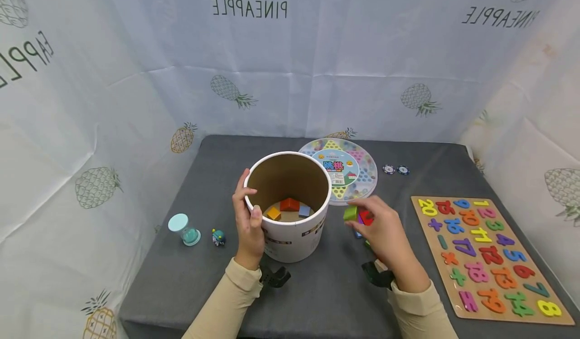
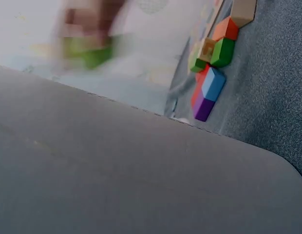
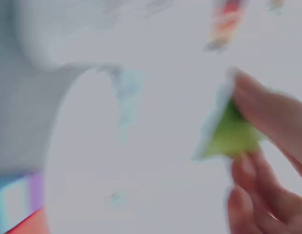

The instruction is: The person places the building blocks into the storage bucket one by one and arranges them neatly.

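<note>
A white paper bucket (image 1: 294, 241) stands tilted toward me, with an orange block (image 1: 274, 213), a red block (image 1: 290, 205) and a light blue block (image 1: 304, 211) on its bottom. My left hand (image 1: 250, 228) grips the bucket's left side at the rim. To the right of the bucket, my right hand (image 1: 385, 228) pinches a green triangular block (image 1: 350, 213) between thumb and fingers, above the table. Partly hidden beneath that hand are more blocks; the left wrist view shows a purple block (image 2: 203, 108), a blue block (image 2: 214, 85) and a green block (image 2: 222, 52) among them.
Behind the bucket lies a round Chinese checkers board (image 1: 364, 178), with two poker chips (image 1: 396, 170) beside it. A wooden number puzzle board (image 1: 489, 258) covers the right side. A sand timer (image 1: 185, 229) and a small toy figure (image 1: 218, 237) are on the left.
</note>
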`<state>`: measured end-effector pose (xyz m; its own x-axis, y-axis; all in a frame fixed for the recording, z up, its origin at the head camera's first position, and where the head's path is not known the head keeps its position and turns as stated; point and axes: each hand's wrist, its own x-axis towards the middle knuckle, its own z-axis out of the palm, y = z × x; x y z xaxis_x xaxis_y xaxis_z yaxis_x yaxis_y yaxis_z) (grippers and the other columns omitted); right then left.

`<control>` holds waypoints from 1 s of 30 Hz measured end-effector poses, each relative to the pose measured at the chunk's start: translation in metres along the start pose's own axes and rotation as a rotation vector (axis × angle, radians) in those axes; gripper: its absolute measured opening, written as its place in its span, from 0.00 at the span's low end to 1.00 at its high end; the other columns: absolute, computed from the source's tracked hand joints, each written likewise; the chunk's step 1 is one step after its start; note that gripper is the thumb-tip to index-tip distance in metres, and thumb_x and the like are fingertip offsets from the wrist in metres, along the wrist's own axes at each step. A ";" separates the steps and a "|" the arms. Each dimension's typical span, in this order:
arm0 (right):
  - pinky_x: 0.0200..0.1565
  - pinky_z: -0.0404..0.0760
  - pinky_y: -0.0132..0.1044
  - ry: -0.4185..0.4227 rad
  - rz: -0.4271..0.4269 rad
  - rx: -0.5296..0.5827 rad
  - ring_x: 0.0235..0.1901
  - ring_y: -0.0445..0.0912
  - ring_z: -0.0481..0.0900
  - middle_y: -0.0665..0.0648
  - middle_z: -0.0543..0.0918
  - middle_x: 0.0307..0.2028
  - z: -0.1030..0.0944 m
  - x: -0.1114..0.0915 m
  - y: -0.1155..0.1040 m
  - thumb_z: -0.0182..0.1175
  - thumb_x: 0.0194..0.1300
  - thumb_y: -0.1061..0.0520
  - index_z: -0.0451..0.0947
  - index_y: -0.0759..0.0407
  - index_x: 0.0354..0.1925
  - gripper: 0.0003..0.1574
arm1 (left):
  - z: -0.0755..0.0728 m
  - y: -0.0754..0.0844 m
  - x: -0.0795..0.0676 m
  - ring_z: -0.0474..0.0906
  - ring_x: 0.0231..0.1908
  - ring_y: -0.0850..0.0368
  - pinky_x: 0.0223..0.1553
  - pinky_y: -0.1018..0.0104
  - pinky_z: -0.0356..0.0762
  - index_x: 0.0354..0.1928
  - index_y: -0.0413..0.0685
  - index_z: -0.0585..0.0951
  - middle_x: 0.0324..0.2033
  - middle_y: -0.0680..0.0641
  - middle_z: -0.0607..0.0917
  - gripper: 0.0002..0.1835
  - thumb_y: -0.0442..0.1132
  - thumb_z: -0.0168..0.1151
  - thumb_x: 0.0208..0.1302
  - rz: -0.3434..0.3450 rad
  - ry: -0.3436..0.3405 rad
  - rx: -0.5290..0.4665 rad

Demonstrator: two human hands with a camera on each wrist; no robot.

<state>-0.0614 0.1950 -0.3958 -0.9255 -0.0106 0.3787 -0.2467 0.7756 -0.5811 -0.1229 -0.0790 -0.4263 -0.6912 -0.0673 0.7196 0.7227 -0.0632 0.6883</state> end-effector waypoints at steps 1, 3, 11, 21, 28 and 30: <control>0.41 0.80 0.42 0.078 -0.043 0.031 0.41 0.45 0.77 0.49 0.79 0.43 -0.004 0.007 -0.012 0.77 0.43 0.61 0.81 0.52 0.49 0.31 | 0.000 0.000 0.000 0.52 0.68 0.40 0.60 0.49 0.57 0.50 0.36 0.62 0.71 0.42 0.54 0.19 0.44 0.41 0.63 0.002 0.001 0.001; 0.43 0.78 0.40 0.210 -0.140 0.095 0.43 0.45 0.76 0.49 0.80 0.44 -0.008 0.021 -0.035 0.77 0.43 0.62 0.81 0.52 0.49 0.31 | 0.000 0.000 0.000 0.52 0.68 0.40 0.60 0.49 0.57 0.50 0.35 0.62 0.71 0.42 0.54 0.19 0.43 0.41 0.63 0.005 0.001 0.001; 0.51 0.68 0.43 0.075 -0.324 0.216 0.46 0.43 0.72 0.44 0.81 0.42 0.017 0.063 -0.079 0.72 0.52 0.57 0.83 0.49 0.40 0.15 | -0.001 0.002 0.000 0.53 0.68 0.41 0.59 0.38 0.56 0.50 0.35 0.62 0.71 0.42 0.54 0.19 0.43 0.41 0.64 0.000 -0.012 0.000; 0.56 0.68 0.44 0.222 -0.327 0.286 0.52 0.47 0.72 0.51 0.78 0.48 0.026 0.049 -0.054 0.60 0.62 0.62 0.83 0.54 0.42 0.10 | -0.002 0.002 -0.001 0.51 0.68 0.38 0.61 0.49 0.56 0.50 0.36 0.62 0.72 0.43 0.54 0.18 0.41 0.40 0.62 -0.005 0.001 0.016; 0.44 0.74 0.46 0.139 0.056 0.047 0.45 0.53 0.72 0.60 0.73 0.47 0.005 0.010 0.009 0.63 0.61 0.61 0.79 0.57 0.50 0.17 | -0.002 0.002 -0.001 0.51 0.68 0.39 0.59 0.48 0.57 0.51 0.35 0.61 0.72 0.43 0.53 0.19 0.40 0.40 0.62 -0.009 -0.010 0.000; 0.44 0.75 0.52 -0.058 0.201 -0.092 0.46 0.56 0.71 0.63 0.70 0.49 0.002 -0.006 0.031 0.65 0.60 0.55 0.75 0.57 0.56 0.25 | -0.002 0.002 -0.002 0.51 0.68 0.40 0.59 0.45 0.58 0.51 0.36 0.61 0.72 0.43 0.53 0.19 0.41 0.40 0.63 -0.018 -0.011 0.002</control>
<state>-0.0645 0.2177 -0.4178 -0.9689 0.1159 0.2186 -0.0308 0.8202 -0.5712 -0.1198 -0.0809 -0.4262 -0.7042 -0.0554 0.7078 0.7100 -0.0626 0.7015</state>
